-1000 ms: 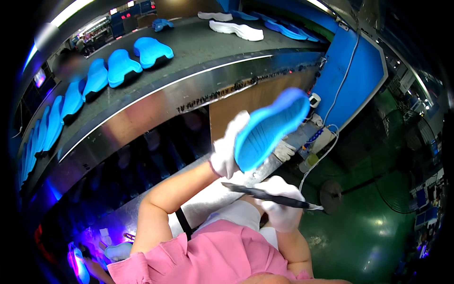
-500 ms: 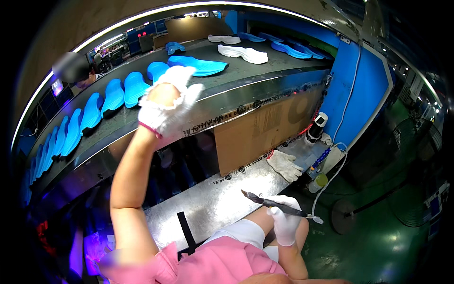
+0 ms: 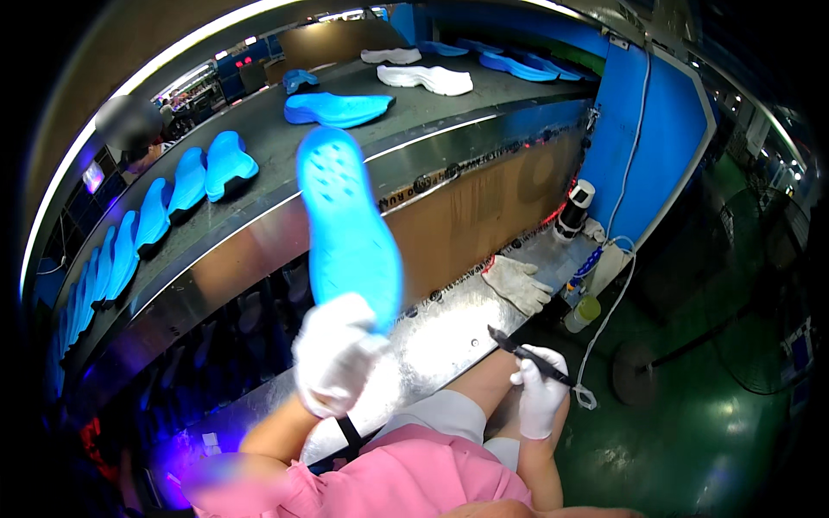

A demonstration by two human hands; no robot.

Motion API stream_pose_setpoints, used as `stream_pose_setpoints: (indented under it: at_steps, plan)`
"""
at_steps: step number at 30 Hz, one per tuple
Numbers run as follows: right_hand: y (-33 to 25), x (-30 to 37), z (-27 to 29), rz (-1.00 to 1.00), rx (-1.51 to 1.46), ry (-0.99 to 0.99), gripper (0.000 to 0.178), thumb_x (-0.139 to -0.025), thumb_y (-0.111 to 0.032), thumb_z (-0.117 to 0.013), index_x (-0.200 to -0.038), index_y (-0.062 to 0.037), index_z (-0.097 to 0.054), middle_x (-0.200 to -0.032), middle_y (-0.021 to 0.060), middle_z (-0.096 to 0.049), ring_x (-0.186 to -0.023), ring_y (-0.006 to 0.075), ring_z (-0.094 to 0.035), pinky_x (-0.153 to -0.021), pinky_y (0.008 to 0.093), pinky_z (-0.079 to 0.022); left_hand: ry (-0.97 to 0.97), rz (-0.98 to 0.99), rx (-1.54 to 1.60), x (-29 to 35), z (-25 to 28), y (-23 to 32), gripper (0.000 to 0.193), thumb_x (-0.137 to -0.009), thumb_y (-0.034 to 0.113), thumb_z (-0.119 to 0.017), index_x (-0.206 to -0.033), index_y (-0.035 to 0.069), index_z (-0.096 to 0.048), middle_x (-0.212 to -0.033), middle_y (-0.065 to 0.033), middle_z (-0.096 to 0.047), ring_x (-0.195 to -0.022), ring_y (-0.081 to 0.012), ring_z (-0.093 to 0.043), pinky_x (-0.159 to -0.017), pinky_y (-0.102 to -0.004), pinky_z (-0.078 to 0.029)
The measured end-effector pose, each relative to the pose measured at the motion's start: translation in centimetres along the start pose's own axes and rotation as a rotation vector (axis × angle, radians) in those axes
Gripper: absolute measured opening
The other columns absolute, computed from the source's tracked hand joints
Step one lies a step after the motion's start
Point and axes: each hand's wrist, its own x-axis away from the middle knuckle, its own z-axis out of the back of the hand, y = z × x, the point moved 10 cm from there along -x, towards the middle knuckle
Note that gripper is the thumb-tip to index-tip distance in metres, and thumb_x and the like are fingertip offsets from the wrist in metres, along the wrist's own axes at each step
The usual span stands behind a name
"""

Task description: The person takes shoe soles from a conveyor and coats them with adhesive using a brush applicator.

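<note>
My left hand [image 3: 338, 358], in a white glove, is closed on the near end of a bright blue shoe sole [image 3: 352, 242]. The sole is raised over the metal ledge, its row of small oval recesses at the far end. Motion blurs the glove, so the separate fingers are hard to make out. Lower right, above my thigh, my white-gloved right hand [image 3: 540, 397] grips a slim black brush [image 3: 534, 356], its narrow tip pointing up and left. A pale loop hangs at the brush's rear end.
Several blue soles [image 3: 154, 211] line the dark conveyor belt [image 3: 259, 203], with a white sole [image 3: 425, 79] farther back. On the metal ledge [image 3: 449, 321] lie a spare glove [image 3: 518, 285] and a black-and-white bottle [image 3: 574, 207]. A lidded jar [image 3: 583, 313] stands by the blue panel [image 3: 648, 155].
My left hand has come back from the belt toward me, lifting a blue sole off the row. My right hand has shifted slightly with the brush. Soles on the belt have moved left.
</note>
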Motion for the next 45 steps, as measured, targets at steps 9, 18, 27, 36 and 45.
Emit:
stream_pose_setpoints:
  at_steps: [9, 18, 27, 36, 45]
  plan:
    - [6.0, -2.4, 0.5, -0.155, 0.173, 0.069, 0.020, -0.089, -0.008, -0.070, -0.105, 0.0026, -0.064, -0.080, 0.0031, -0.063, -0.062, 0.0081, -0.056, -0.056, 0.0225, -0.047, -0.515, 0.732, 0.508, 19.5, -18.8, -4.1, 0.024, -0.086, 0.016, -0.071, -0.101, -0.001, -0.063, -0.136, -0.0242, -0.047, -0.127, -0.0367, -0.048, -0.104, -0.0399, -0.042]
    - [11.0, -5.2, -7.6, -0.061, 1.054, -0.184, 0.027, -0.084, -0.029, -0.069, -0.080, -0.0019, -0.071, -0.072, 0.0184, -0.068, -0.069, 0.0336, -0.069, -0.064, 0.0410, -0.053, -0.192, 1.726, 2.293, 23.0, -30.0, -3.8, 0.079, -0.097, 0.071, -0.021, -0.134, 0.009, -0.054, -0.131, -0.0176, -0.058, -0.106, -0.0323, -0.059, -0.082, -0.0397, -0.050]
    - [4.4, 0.7, -7.0, -0.027, 0.744, -0.344, 0.012, -0.083, -0.017, -0.073, -0.092, -0.0098, -0.069, -0.084, 0.0087, -0.069, -0.080, 0.0267, -0.068, -0.071, 0.0394, -0.054, -0.054, 1.691, 2.485, 20.2, -29.9, -0.7, 0.077, -0.100, 0.067, -0.018, -0.136, 0.008, -0.052, -0.121, -0.0195, -0.063, -0.101, -0.0382, -0.064, -0.087, -0.0496, -0.055]
    - [-1.2, -0.3, -9.9, 0.186, 0.588, -0.165, 0.014, -0.081, -0.006, -0.077, -0.094, -0.0048, -0.072, -0.083, 0.0097, -0.071, -0.073, 0.0234, -0.068, -0.069, 0.0331, -0.054, 0.167, 1.501, 2.088, 17.0, -25.4, -2.5, 0.041, -0.095, 0.034, -0.057, -0.124, 0.005, -0.059, -0.106, -0.0130, -0.068, -0.095, -0.0260, -0.066, -0.089, -0.0375, -0.054]
    - [0.0, 1.1, -8.5, 0.115, 0.592, -0.258, 0.020, -0.082, 0.006, -0.070, -0.102, 0.0024, -0.065, -0.091, 0.0099, -0.067, -0.079, 0.0207, -0.064, -0.075, 0.0346, -0.052, 0.223, 1.388, 2.461, 12.3, -22.0, 0.8, 0.066, -0.100, 0.062, -0.032, -0.108, 0.004, -0.064, -0.087, -0.0139, -0.069, -0.070, -0.0270, -0.066, -0.069, -0.0403, -0.056]
